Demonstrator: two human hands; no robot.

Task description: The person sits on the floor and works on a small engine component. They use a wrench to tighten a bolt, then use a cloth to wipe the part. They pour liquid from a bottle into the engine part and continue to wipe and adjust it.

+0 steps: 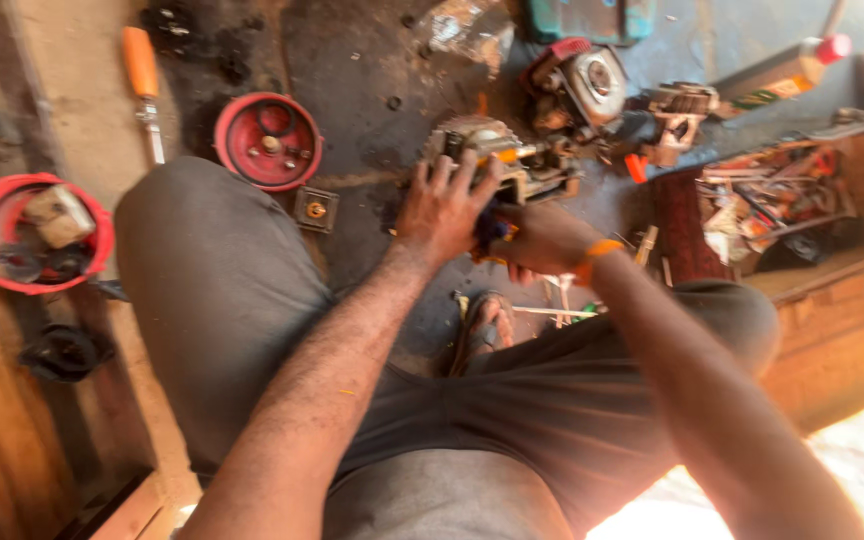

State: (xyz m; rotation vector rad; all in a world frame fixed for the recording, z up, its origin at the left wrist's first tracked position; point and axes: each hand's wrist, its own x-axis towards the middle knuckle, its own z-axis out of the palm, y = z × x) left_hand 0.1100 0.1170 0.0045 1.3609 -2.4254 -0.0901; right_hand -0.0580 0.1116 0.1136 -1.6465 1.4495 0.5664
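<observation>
Left hand (442, 205): fingers spread, palm down, resting on small engine assembly (512, 165) on dark oily floor (372, 60). Right hand (542, 238): closed around dark blue object (492, 228), kind unclear from blur; orange band (597, 250) on wrist. Engine assembly position: floor, just ahead of knees, between both hands. Red round cover (268, 140) lies left of engine. Orange-handled screwdriver (142, 85) further left. Red bowl (34, 232) of parts at far left. Wooden tool box (802, 200) at right.
</observation>
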